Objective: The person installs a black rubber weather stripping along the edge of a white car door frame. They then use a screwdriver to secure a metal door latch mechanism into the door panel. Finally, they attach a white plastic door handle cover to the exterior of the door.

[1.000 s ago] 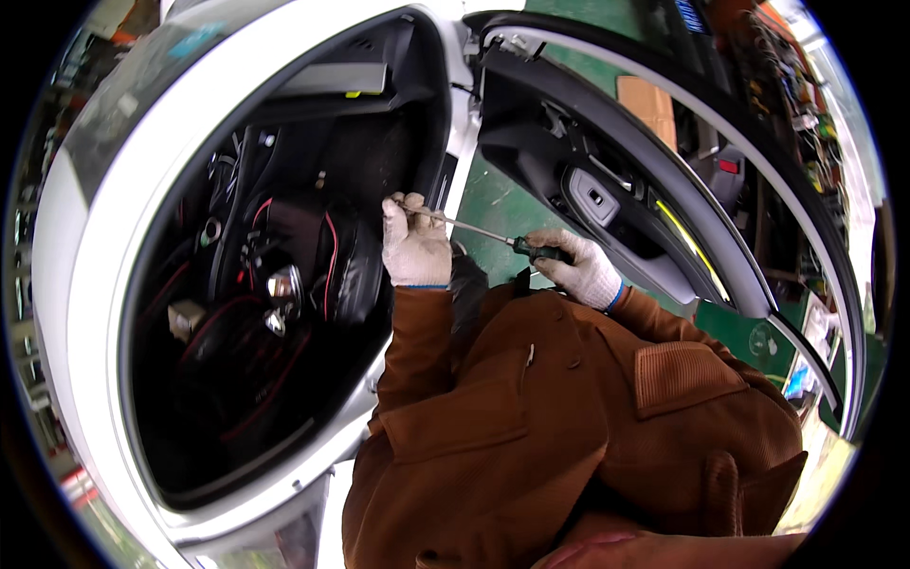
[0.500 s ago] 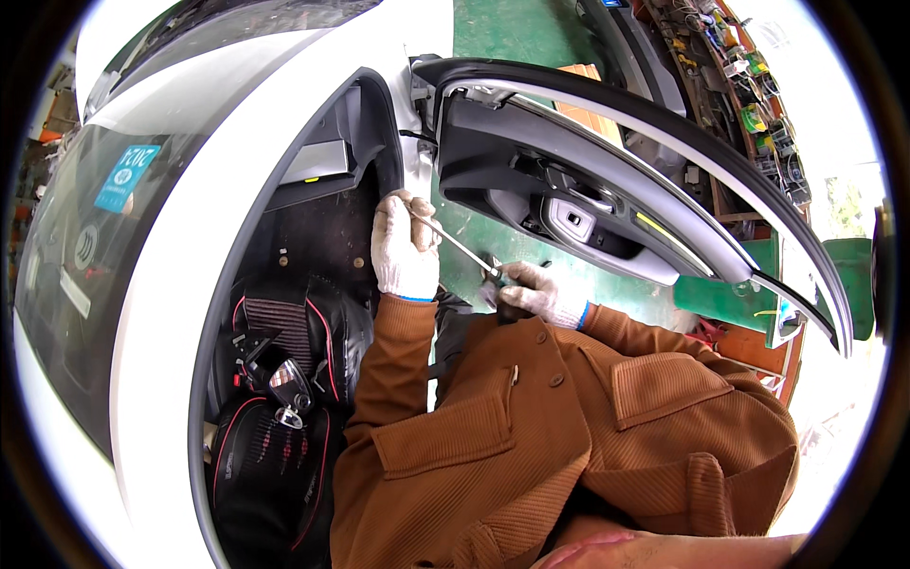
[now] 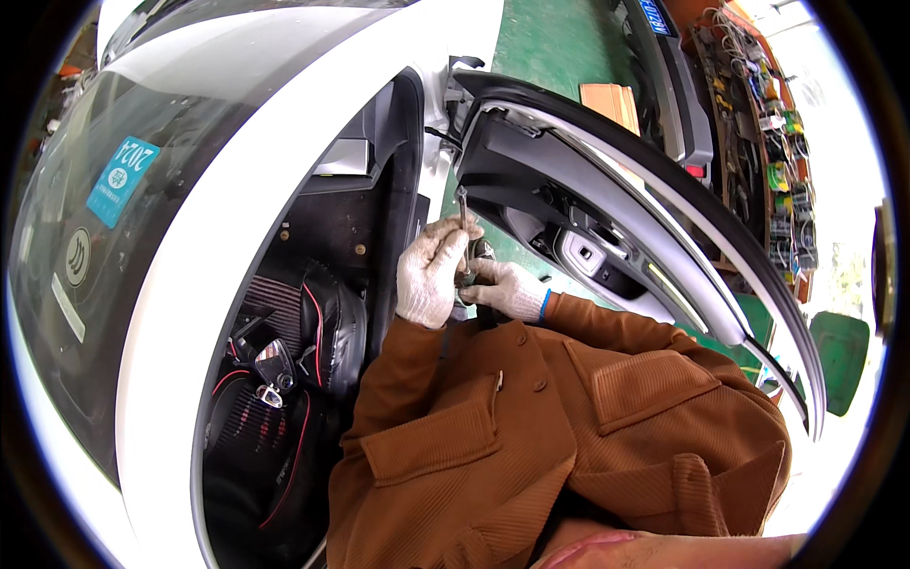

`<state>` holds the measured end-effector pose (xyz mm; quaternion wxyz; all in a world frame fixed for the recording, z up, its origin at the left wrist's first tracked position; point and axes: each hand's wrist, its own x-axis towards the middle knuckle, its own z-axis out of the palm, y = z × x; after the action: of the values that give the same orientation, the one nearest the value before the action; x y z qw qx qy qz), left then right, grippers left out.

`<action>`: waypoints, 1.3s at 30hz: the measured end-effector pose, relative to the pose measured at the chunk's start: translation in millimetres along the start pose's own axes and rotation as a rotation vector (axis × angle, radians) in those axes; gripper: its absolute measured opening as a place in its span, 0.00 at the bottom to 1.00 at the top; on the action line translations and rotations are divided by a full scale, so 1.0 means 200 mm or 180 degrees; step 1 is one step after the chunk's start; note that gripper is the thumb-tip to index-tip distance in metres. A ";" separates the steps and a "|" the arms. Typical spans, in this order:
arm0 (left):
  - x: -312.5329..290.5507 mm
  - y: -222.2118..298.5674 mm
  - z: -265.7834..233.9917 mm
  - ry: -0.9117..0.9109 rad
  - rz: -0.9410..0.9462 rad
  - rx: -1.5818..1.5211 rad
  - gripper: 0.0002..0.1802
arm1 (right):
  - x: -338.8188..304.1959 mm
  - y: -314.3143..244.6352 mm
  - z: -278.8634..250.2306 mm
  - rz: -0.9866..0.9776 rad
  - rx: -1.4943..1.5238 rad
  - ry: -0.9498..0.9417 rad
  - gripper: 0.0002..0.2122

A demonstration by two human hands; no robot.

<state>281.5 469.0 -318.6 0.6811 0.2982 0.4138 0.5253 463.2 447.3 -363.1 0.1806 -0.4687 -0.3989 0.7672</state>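
My left hand, in a white knitted glove, is closed around a slim metal tool with a widened, rounded upper end. It stands almost upright in front of my chest. Beside it, my gloved right hand has its fingers bent together at the tool's lower end. A dark object shows just above the right fingers; its kind is unclear, and the right palm is hidden. Both hands are in the doorway of a white car, between the body and its open door.
Left of me is a black seat with red piping, with a black device with a lens on it. A cardboard box, a dark car bumper and cluttered shelves stand beyond the door. A green bin is at the right.
The metal tool slanted between my hands before; now it points upward. My right hand has moved left, close to my left hand, which has come a little right and down. The view has shifted.
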 end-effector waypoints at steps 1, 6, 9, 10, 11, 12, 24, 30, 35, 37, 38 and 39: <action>-0.01 -0.01 -0.02 0.0020 0.0104 0.0266 0.12 | 0.01 -0.03 0.01 0.0005 -0.0033 -0.0035 0.20; -0.05 -0.05 -0.09 0.0157 -0.0037 0.0548 0.12 | 0.08 -0.24 0.03 0.0034 -0.1828 -0.0089 0.24; -0.04 -0.05 -0.12 0.0369 0.0127 0.0568 0.12 | 0.18 -0.44 0.00 0.0225 -0.3319 -0.0772 0.27; -0.03 -0.05 -0.14 0.0473 0.0265 0.0618 0.13 | 0.20 -0.52 -0.02 0.0091 -0.3663 -0.0552 0.27; -0.02 -0.04 -0.16 0.0562 0.0473 0.0697 0.13 | 0.24 -0.63 -0.04 0.0033 -0.4163 -0.0473 0.24; -0.01 -0.04 -0.18 0.0758 0.0496 0.0803 0.13 | 0.30 -0.74 -0.05 -0.0251 -0.4363 -0.0184 0.21; 0.02 -0.17 -0.33 0.0902 0.0496 0.0297 0.13 | 0.67 -1.67 -0.30 0.0199 -0.5927 0.0278 0.24; 0.11 -0.20 -0.35 0.0780 0.0270 0.0482 0.15 | 0.74 -1.52 -0.51 0.0180 -0.5195 0.0498 0.34; 0.31 -0.17 -0.28 0.0936 0.0055 0.0511 0.14 | 0.71 -1.54 -0.56 -0.0133 -0.5754 0.0011 0.29; 0.41 -0.16 -0.24 0.1005 -0.0049 0.0452 0.13 | 0.67 -1.53 -0.55 -0.0590 -0.5822 -0.0104 0.26; 0.45 -0.15 -0.22 0.0992 0.0062 0.0437 0.13 | 0.65 -1.52 -0.53 -0.0524 -0.5879 -0.0279 0.25; 0.50 -0.14 -0.21 0.1001 0.0109 0.0433 0.14 | 0.64 -1.51 -0.50 -0.0377 -0.5980 -0.0388 0.24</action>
<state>269.1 557.1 -387.8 0.5771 0.2647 0.5448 0.5478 457.7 760.7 -224.9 -0.2536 -0.3604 -0.8860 0.1443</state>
